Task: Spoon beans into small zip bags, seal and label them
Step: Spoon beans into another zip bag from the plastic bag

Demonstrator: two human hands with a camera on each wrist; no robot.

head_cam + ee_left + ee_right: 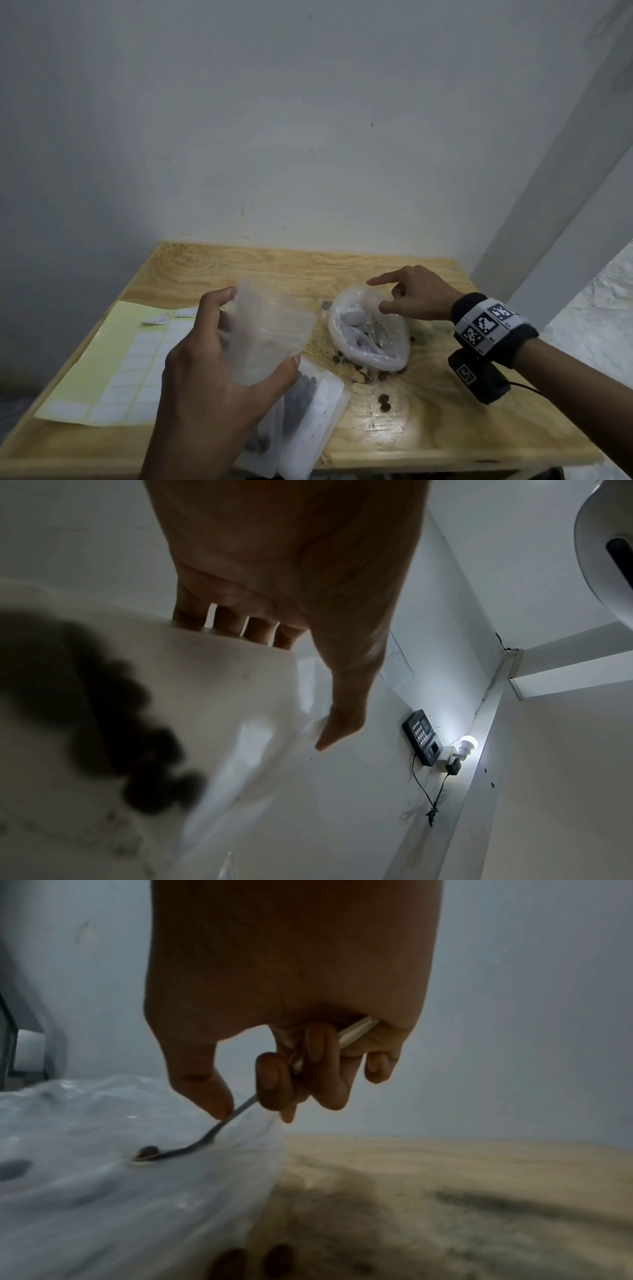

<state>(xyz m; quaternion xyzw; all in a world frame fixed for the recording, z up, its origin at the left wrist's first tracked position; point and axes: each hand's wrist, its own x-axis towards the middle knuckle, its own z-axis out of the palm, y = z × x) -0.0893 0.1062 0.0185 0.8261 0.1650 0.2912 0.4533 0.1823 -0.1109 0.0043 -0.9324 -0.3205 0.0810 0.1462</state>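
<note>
My left hand (222,346) holds a small clear zip bag (270,329) up over the table, fingers and thumb curled round it; in the left wrist view the zip bag (240,710) shows dark beans (130,737) inside. My right hand (411,294) grips a metal spoon (212,1131) whose bowl dips into the large crumpled plastic bag of beans (370,332), with its index finger stretched out. One bean (149,1150) lies in the spoon's bowl. The spoon is hardly visible in the head view.
Filled zip bags (308,421) lie on the wooden table (428,428) under my left hand. A yellow sheet of white labels (113,363) lies at the left. Loose beans (383,402) are scattered around the large bag. A white wall stands behind.
</note>
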